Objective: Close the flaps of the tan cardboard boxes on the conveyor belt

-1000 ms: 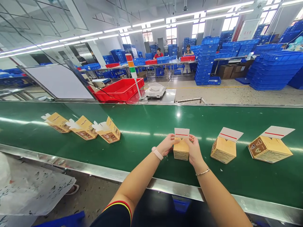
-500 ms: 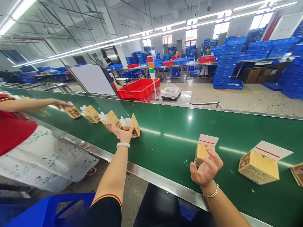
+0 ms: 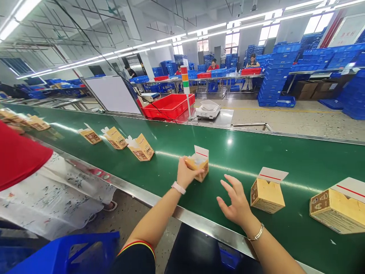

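Note:
My left hand (image 3: 188,173) is closed around the near side of a small yellow-brown carton (image 3: 202,176) on the green conveyor belt. The carton's white flap with a red strip stands up at the back, and its top looks open. My right hand (image 3: 235,199) hovers over the belt, fingers spread and holding nothing. Just right of it sits a carton (image 3: 268,196) with its top folded in and its red-striped flap raised. Farther right stands a similar carton (image 3: 338,211). To the left, a carton (image 3: 141,148) with its white flaps open leans on the belt.
More open cartons (image 3: 115,137) line the belt (image 3: 168,182) leftward, beside a person in a red top (image 3: 23,160). A metal edge (image 3: 199,224) runs along the near side. Beyond the belt are a red bin (image 3: 169,107), a scale (image 3: 208,109) and a signal light (image 3: 185,82).
My left hand has moved right, bringing a carton away from the row on the left. My right hand has come away from its carton. The cartons on the right have shifted rightward in view.

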Demonstrator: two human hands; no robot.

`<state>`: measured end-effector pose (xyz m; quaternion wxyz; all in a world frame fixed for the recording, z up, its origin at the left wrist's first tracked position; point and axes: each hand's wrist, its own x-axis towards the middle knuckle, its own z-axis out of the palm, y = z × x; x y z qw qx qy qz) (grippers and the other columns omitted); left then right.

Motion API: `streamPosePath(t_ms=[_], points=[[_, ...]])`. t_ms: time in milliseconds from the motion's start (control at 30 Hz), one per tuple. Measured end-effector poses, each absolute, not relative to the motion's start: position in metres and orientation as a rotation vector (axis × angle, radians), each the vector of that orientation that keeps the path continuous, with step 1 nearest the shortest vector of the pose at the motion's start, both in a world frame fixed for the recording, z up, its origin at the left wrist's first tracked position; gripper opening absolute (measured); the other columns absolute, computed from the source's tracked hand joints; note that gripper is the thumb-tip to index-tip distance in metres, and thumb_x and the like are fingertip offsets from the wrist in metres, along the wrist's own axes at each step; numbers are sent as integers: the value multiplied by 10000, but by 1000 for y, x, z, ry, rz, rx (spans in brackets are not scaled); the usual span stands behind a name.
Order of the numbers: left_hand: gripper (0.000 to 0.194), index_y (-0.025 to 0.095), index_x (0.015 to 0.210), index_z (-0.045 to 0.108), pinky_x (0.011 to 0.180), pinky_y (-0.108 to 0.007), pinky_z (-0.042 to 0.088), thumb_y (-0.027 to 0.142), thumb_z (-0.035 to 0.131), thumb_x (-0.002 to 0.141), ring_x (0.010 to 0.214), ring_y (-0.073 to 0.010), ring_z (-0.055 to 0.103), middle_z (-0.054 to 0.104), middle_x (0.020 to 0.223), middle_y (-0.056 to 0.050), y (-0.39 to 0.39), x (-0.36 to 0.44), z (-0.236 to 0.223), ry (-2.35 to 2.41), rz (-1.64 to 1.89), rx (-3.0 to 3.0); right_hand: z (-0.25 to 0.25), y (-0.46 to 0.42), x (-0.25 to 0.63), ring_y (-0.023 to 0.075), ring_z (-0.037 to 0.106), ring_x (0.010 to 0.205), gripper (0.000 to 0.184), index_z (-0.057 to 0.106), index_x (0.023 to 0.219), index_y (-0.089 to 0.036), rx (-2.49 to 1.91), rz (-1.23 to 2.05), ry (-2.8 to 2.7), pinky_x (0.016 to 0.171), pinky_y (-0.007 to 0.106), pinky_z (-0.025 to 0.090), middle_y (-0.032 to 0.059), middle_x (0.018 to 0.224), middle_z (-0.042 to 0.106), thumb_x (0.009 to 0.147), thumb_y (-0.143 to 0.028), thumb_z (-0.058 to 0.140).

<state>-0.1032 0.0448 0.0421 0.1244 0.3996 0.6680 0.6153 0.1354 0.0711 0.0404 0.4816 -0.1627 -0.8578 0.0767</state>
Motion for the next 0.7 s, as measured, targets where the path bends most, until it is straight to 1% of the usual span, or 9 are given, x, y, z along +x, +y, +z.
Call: streamPosePath(t_ms=[100, 133, 200, 300, 367, 433, 500, 600, 700], points=[[440, 215, 860, 560, 877, -450, 473, 262, 864, 546, 895, -247, 576, 591, 884, -36, 38, -58, 36, 1916, 1706, 1469, 27, 74, 130, 363, 321, 1375, 639, 296, 1475, -248, -493, 213, -2236, 1027, 582, 400, 145, 1471, 379, 883, -318, 524], [368, 218, 877, 589, 906, -463, 462, 282, 829, 605, 946, -260, 581, 617, 936, -55, 36, -49, 35, 1877, 1672, 1630, 23, 76, 129, 368, 284, 1395, 665, 257, 1494, -245, -520, 245, -2241, 1029, 591, 395, 144, 1473, 381, 889, -335, 519], [314, 233, 991, 613, 969, -484, 427, 296, 744, 713, 1072, -276, 567, 627, 1099, -90, 34, -39, 34, 1799, 1632, 1876, 17, 80, 127, 354, 303, 1388, 686, 210, 1508, -232, -546, 344, -2182, 1023, 582, 412, 154, 1442, 414, 902, -358, 507], [531, 228, 1202, 526, 979, -478, 425, 317, 729, 718, 1190, -294, 520, 554, 1275, -136, 38, -40, 30, 1782, 1667, 1822, 13, 88, 124, 305, 417, 1319, 620, 272, 1467, -216, -571, 488, -1978, 1025, 536, 438, 171, 1384, 434, 913, -369, 507], [708, 209, 1303, 428, 917, -442, 467, 338, 749, 685, 1173, -293, 537, 534, 1284, -158, 43, -46, 26, 1774, 1690, 1626, 12, 93, 122, 283, 476, 1269, 580, 304, 1439, -219, -624, 566, -1848, 998, 508, 471, 175, 1377, 421, 919, -374, 508], [722, 205, 1322, 405, 849, -401, 495, 354, 732, 695, 1100, -272, 578, 562, 1224, -146, 49, -50, 24, 1744, 1667, 1493, 9, 98, 121, 274, 499, 1249, 573, 311, 1438, -230, -658, 623, -1815, 979, 491, 488, 171, 1396, 411, 921, -384, 507], [613, 218, 1289, 459, 860, -399, 491, 372, 687, 742, 1096, -261, 577, 575, 1204, -129, 53, -51, 24, 1705, 1628, 1549, 6, 102, 122, 273, 474, 1280, 567, 331, 1445, -242, -633, 637, -1885, 1014, 494, 461, 155, 1419, 413, 924, -386, 500], [417, 231, 1209, 555, 971, -451, 438, 390, 590, 824, 1182, -269, 518, 562, 1265, -125, 54, -48, 29, 1661, 1587, 1822, 2, 108, 125, 278, 415, 1329, 569, 369, 1450, -242, -594, 582, -1979, 1061, 497, 415, 137, 1433, 414, 919, -395, 501], [268, 242, 1042, 645, 1012, -503, 389, 402, 502, 882, 1140, -277, 513, 626, 1192, -110, 52, -43, 34, 1670, 1474, 2015, 1, 113, 127, 267, 496, 1225, 525, 457, 1405, -248, -635, 530, -1978, 999, 465, 469, 126, 1349, 478, 909, -412, 514]])
